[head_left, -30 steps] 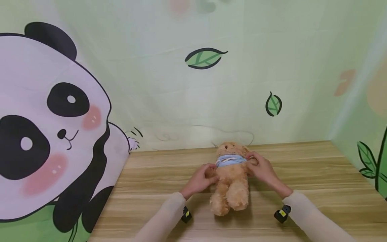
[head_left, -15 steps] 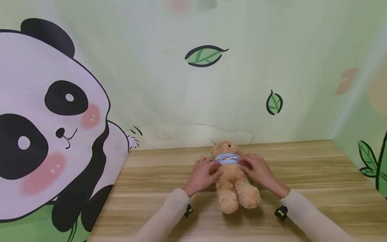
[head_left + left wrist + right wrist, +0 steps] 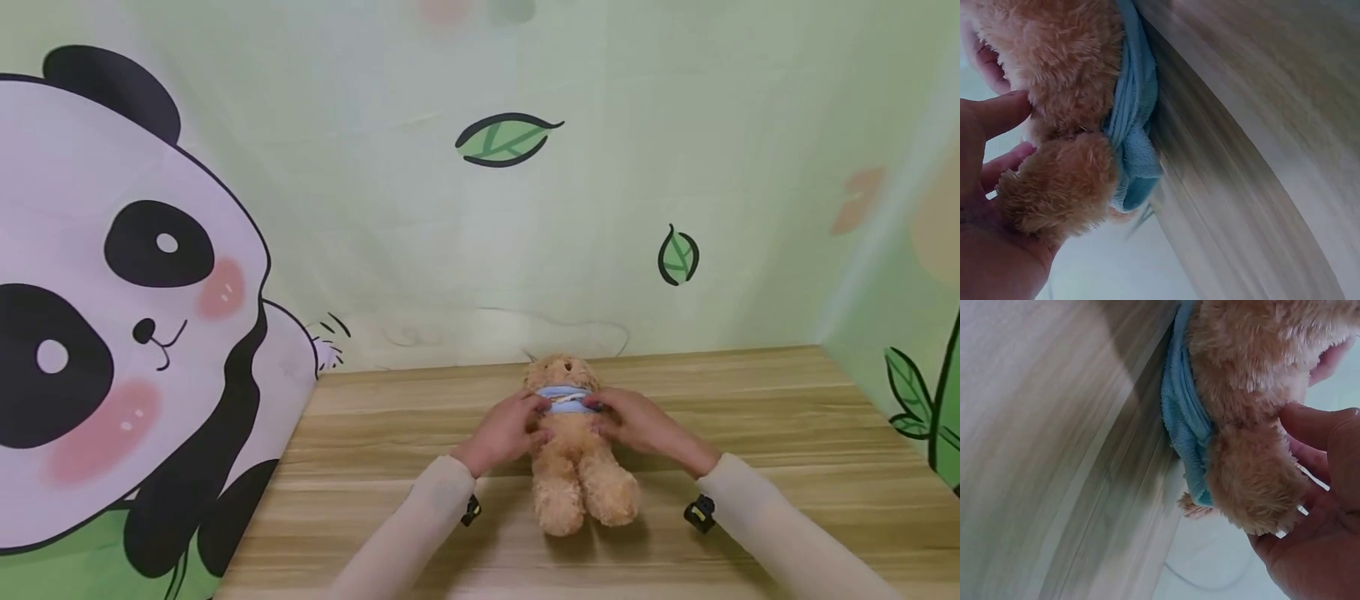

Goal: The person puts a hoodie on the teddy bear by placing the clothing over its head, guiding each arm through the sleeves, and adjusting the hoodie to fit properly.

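Note:
A tan, fluffy teddy bear [image 3: 566,442] lies on its back on the wooden table, feet pointing toward me. Bunched round its chest is a light blue garment [image 3: 567,398], which in the left wrist view hangs down behind the bear's back. My left hand [image 3: 504,429] grips the bear's side and arm, thumb against the belly fur. On the opposite side my right hand [image 3: 647,429] holds it the same way, and the right wrist view shows the bear's arm [image 3: 1254,478] between thumb and fingers. Part of the garment is hidden by my fingers.
The wood-grain table [image 3: 382,467] meets a pale green backdrop [image 3: 390,208] behind the bear's head. A large panda picture [image 3: 195,333] covers the left side. A small black device [image 3: 700,514] sits under my right wrist.
The bear's legs have shifted right and its head slightly left. My right hand has moved from the garment's edge down to the bear's side; my left hand has closed in round the other side.

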Demonstrator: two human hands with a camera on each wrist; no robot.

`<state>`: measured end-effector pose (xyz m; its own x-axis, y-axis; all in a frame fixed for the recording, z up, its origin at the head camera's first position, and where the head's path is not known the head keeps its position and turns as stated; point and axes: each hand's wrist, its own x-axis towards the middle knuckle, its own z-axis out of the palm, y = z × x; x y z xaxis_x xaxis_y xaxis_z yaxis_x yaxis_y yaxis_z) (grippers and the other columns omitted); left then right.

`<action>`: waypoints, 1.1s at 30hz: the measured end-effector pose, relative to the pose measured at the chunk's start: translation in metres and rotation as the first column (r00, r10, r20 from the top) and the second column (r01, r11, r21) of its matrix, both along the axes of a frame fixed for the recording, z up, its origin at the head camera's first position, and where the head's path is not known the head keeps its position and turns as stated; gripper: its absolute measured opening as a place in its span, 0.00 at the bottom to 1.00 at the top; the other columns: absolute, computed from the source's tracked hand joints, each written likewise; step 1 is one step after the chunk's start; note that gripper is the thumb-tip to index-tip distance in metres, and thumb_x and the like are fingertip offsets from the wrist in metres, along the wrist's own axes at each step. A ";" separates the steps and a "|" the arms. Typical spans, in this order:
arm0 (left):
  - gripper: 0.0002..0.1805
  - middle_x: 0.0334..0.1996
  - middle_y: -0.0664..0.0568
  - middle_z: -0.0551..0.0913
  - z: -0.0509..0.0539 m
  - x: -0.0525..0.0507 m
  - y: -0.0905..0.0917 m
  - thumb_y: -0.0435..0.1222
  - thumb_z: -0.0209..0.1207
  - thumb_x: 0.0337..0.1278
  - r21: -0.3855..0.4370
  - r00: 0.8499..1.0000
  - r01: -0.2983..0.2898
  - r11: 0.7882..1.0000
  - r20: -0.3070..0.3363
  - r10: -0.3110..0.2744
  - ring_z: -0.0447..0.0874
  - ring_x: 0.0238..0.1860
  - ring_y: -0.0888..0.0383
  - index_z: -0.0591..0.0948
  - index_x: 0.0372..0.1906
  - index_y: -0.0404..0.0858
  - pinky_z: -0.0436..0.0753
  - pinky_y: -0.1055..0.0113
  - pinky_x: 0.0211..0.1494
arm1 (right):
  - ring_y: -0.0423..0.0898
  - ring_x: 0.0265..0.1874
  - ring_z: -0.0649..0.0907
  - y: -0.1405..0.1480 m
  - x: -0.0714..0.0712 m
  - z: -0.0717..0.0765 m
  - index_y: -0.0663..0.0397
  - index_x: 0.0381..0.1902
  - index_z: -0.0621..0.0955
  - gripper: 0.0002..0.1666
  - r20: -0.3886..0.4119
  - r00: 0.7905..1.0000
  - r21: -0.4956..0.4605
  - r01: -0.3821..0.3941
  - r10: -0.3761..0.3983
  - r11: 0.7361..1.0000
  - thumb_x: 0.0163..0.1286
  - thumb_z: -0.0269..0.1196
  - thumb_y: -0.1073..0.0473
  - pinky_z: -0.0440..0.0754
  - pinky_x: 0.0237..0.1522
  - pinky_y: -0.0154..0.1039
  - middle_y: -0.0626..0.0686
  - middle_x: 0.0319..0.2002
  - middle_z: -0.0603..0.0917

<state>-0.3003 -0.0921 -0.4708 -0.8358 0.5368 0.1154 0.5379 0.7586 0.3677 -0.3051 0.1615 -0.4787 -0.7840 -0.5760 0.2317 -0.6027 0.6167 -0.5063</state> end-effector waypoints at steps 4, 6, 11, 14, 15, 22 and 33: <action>0.24 0.52 0.51 0.79 0.001 0.001 0.001 0.46 0.63 0.62 -0.002 1.000 -0.012 1.000 0.018 0.012 0.80 0.48 0.57 0.76 0.60 0.42 0.80 0.63 0.53 | 0.50 0.44 0.83 -0.002 0.000 0.000 0.63 0.57 0.78 0.22 0.004 1.000 0.009 -0.009 0.009 1.000 0.66 0.65 0.64 0.80 0.44 0.42 0.62 0.54 0.83; 0.25 0.53 0.51 0.78 0.000 0.001 0.001 0.46 0.63 0.63 -0.008 1.000 -0.014 1.000 0.025 0.014 0.80 0.48 0.57 0.76 0.62 0.42 0.79 0.63 0.53 | 0.49 0.42 0.83 -0.002 -0.001 0.001 0.64 0.58 0.77 0.22 0.015 1.000 0.010 -0.014 0.014 1.000 0.66 0.65 0.65 0.80 0.42 0.40 0.62 0.54 0.83; 0.27 0.58 0.51 0.77 -0.003 0.000 0.000 0.44 0.62 0.63 0.008 0.998 -0.010 1.000 0.070 0.009 0.79 0.50 0.57 0.74 0.65 0.41 0.79 0.64 0.55 | 0.47 0.39 0.81 -0.005 -0.003 -0.001 0.65 0.56 0.78 0.22 -0.028 0.999 0.021 -0.046 0.047 0.999 0.65 0.66 0.64 0.78 0.41 0.41 0.61 0.50 0.83; 0.26 0.57 0.50 0.76 -0.007 -0.001 -0.001 0.43 0.63 0.63 0.030 0.996 -0.004 1.000 0.091 0.001 0.78 0.51 0.57 0.75 0.63 0.40 0.79 0.64 0.56 | 0.50 0.42 0.81 -0.007 -0.004 -0.005 0.63 0.53 0.78 0.20 -0.078 0.995 0.016 -0.066 0.067 0.998 0.64 0.67 0.64 0.79 0.45 0.46 0.59 0.47 0.84; 0.25 0.55 0.50 0.76 -0.008 -0.001 -0.001 0.43 0.64 0.62 0.035 0.995 -0.003 0.999 0.096 -0.001 0.78 0.51 0.57 0.75 0.62 0.40 0.79 0.64 0.55 | 0.50 0.41 0.81 -0.008 -0.004 -0.006 0.62 0.52 0.79 0.19 -0.089 0.994 0.011 -0.069 0.070 0.998 0.64 0.67 0.64 0.79 0.45 0.47 0.58 0.45 0.83; 0.15 0.50 0.52 0.76 -0.016 0.000 -0.002 0.41 0.65 0.60 0.054 0.999 0.021 0.998 0.030 -0.023 0.75 0.46 0.58 0.76 0.49 0.43 0.78 0.66 0.50 | 0.42 0.34 0.73 -0.015 -0.002 -0.011 0.54 0.38 0.76 0.13 -0.084 0.995 -0.046 -0.065 0.061 0.997 0.59 0.68 0.68 0.72 0.38 0.38 0.49 0.33 0.76; 0.21 0.51 0.54 0.78 -0.010 0.007 -0.002 0.51 0.59 0.64 -0.043 1.000 -0.010 0.999 -0.024 0.009 0.77 0.48 0.56 0.75 0.56 0.47 0.79 0.63 0.51 | 0.46 0.38 0.78 -0.015 -0.001 -0.019 0.56 0.41 0.77 0.15 -0.211 0.976 -0.091 -0.072 0.051 0.993 0.58 0.69 0.68 0.77 0.41 0.43 0.51 0.37 0.81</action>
<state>-0.2931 -0.0944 -0.4804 -0.8382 0.5336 0.1125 0.5388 0.7785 0.3220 -0.3058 0.1465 -0.4975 -0.6764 -0.5880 0.4435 -0.7364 0.5289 -0.4219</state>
